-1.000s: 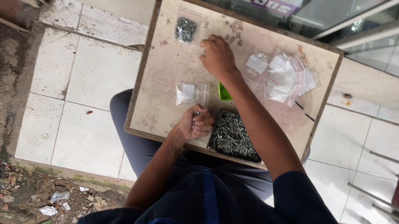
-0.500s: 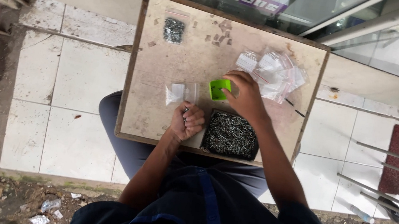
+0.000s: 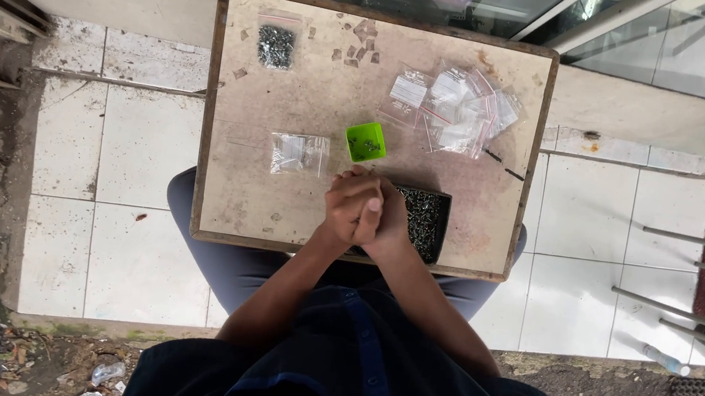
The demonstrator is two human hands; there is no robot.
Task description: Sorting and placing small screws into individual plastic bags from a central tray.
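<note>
Head view: both hands, left [image 3: 349,207] and right [image 3: 386,221], are clasped together, holding nothing visible, over the black tray [image 3: 426,221] of screws; green cup [image 3: 366,143] lies just beyond.

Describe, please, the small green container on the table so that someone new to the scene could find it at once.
Start at the square wooden-edged table over the person's lap. Just beyond the clasped left hand and right hand, near the table's middle, sits the small green container with a few dark bits inside. It is the only bright green thing, unlike the clear plastic bags and the black tray.
</note>
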